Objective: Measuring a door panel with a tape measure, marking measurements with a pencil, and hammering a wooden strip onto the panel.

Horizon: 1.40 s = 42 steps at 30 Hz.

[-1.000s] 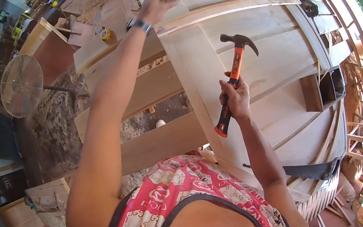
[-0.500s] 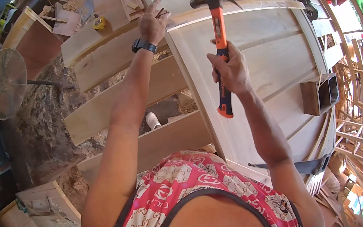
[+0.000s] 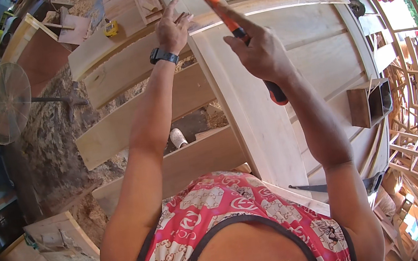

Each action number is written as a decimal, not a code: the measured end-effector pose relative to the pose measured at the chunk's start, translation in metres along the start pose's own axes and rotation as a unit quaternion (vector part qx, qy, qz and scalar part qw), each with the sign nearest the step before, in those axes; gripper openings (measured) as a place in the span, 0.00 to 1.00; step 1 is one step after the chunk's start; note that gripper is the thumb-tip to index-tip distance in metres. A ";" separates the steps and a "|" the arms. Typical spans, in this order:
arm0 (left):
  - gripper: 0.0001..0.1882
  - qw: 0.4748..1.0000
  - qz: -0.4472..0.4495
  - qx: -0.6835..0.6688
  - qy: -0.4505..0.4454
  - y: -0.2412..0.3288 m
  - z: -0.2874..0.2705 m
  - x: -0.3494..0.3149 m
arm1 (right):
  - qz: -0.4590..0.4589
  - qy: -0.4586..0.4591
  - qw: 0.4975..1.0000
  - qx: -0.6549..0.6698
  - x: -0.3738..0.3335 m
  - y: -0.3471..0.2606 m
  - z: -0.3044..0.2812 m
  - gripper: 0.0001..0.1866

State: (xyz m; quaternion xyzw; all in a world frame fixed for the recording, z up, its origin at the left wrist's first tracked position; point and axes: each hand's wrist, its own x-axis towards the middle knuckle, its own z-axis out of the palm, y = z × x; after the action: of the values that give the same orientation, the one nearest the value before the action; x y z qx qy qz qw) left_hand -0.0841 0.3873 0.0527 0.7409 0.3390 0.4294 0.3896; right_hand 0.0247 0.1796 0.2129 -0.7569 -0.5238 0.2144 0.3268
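Observation:
My right hand (image 3: 265, 53) is wrapped round the handle of a claw hammer (image 3: 215, 4) with an orange and dark blue grip. The hammer's dark head is raised near the top edge, tilted to the left and above my left hand. My left hand (image 3: 173, 33), a dark watch on its wrist, pinches a short thin dark stick (image 3: 181, 17) whose exact kind I cannot make out. These fingers are at the left end of a long narrow wooden strip (image 3: 266, 6), which lies across a large pale panelled wooden piece (image 3: 309, 28).
A yellow tape measure (image 3: 111, 28) rests on boards at the upper left. Several planks (image 3: 171, 162) extend left beneath my left arm. A hollow wooden box (image 3: 367, 105) and a handsaw (image 3: 354, 191) lie on the right. A fan (image 3: 6, 104) stands at the far left.
The hammer has swung up and to the left, its head now over my left hand. My right hand has risen slightly and turned; my left hand stays at the strip's end.

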 end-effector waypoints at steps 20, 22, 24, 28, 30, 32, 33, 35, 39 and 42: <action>0.32 0.997 0.033 0.072 0.012 -0.014 0.001 0.003 | 0.000 -0.011 1.000 -0.013 0.004 -0.009 0.007 0.35; 0.31 0.992 0.026 0.125 0.005 -0.017 0.002 0.002 | -0.001 0.005 1.000 -0.001 0.004 -0.011 0.009 0.35; 0.33 0.998 0.009 0.067 -0.011 -0.020 0.002 -0.001 | 0.024 -0.040 0.996 -0.077 0.005 -0.011 0.006 0.34; 0.39 0.999 0.036 -0.036 -0.008 -0.028 0.000 -0.014 | -0.006 0.038 0.998 0.040 0.000 -0.008 -0.008 0.32; 0.43 0.998 0.014 -0.059 -0.018 -0.031 0.000 -0.021 | -0.048 0.091 0.993 0.057 -0.003 -0.004 -0.006 0.32; 0.47 0.996 -0.001 -0.084 -0.032 -0.032 0.001 -0.027 | -0.139 0.188 0.961 0.148 -0.004 0.000 0.003 0.31; 0.51 0.993 -0.015 -0.118 -0.024 -0.031 0.002 -0.029 | -0.121 0.195 0.960 0.157 0.000 0.001 0.014 0.30; 0.55 0.988 -0.025 -0.152 -0.018 -0.029 0.002 -0.031 | -0.086 0.087 0.993 0.000 0.008 0.004 0.019 0.32; 0.61 0.980 -0.058 -0.190 -0.010 -0.022 -0.001 -0.031 | -0.051 -0.020 0.998 -0.028 0.015 0.004 0.005 0.33; 0.62 0.983 -0.059 -0.176 -0.015 -0.023 -0.005 -0.033 | -0.052 0.102 0.992 0.051 0.006 -0.002 -0.004 0.31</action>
State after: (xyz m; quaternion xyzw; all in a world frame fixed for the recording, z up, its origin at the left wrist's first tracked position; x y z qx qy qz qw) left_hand -0.1056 0.3713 0.0223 0.6459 0.2954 0.4479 0.5431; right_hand 0.0284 0.1849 0.2168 -0.7285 -0.5150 0.1453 0.4277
